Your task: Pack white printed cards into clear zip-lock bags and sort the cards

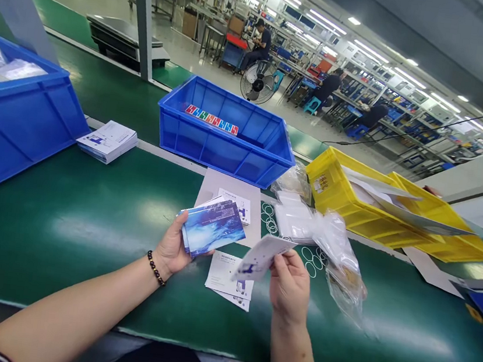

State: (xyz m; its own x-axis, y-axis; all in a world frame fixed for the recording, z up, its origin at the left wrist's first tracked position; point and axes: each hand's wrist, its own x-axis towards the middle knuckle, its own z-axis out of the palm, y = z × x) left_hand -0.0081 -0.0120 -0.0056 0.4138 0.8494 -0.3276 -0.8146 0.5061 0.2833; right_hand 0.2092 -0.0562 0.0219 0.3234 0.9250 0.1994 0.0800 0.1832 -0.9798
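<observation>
My left hand (177, 245), with a beaded bracelet at the wrist, grips a small stack of blue printed cards (213, 228) above the green bench. Between the thumb and fingers of my right hand (291, 281) is a white booklet (259, 258) with a purple picture, held tilted by its right edge. Below and between the hands, white printed leaflets (228, 276) lie loosely overlapped on the bench. Behind the blue cards, another white leaflet pile (239, 203) rests on a pale sheet (211, 184), partly hidden by the cards.
A blue bin (222, 154) stands behind the hands, another blue bin (14, 129) at left beside a booklet stack (108, 140). To the right are clear plastic bags (302, 221), white rings (311, 263) and yellow bins (352, 212) holding sheets. Several people sit far off.
</observation>
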